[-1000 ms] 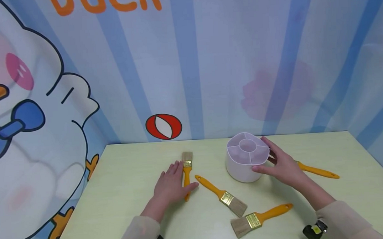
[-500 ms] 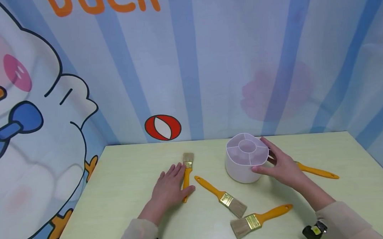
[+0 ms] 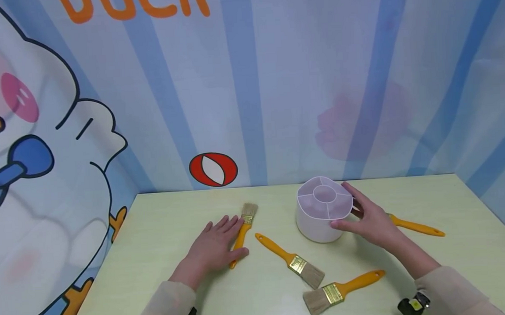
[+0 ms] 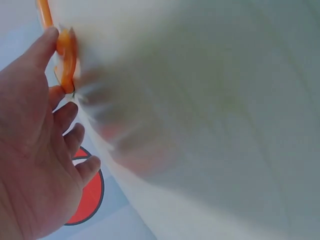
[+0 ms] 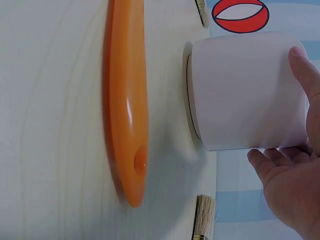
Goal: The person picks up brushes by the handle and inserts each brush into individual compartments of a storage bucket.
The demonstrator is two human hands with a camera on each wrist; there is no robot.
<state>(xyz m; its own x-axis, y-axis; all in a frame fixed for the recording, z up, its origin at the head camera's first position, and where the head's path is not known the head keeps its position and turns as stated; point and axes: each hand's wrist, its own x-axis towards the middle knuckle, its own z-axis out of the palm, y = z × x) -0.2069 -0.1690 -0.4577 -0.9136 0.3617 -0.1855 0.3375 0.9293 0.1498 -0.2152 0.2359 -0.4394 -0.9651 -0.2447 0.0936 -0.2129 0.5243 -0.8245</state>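
Note:
In the head view my left hand lies on the table, fingers extended along a yellow-handled brush, thumb across its lower handle. The left wrist view shows this hand beside the orange-looking handle. My right hand grips the right side of a pale, round, divided container standing upright; its visible compartments hold nothing. In the right wrist view, the thumb and fingers of this hand are on opposite sides of the container.
Two brushes lie in front of the container, one slanted and one nearer the front. Another brush is partly hidden behind my right hand. A patterned cloth hangs behind the table.
My left hand has shifted left, and the brush beside it has tilted, its handle end swinging left. The right hand keeps its grip; the container stands in about the same place.

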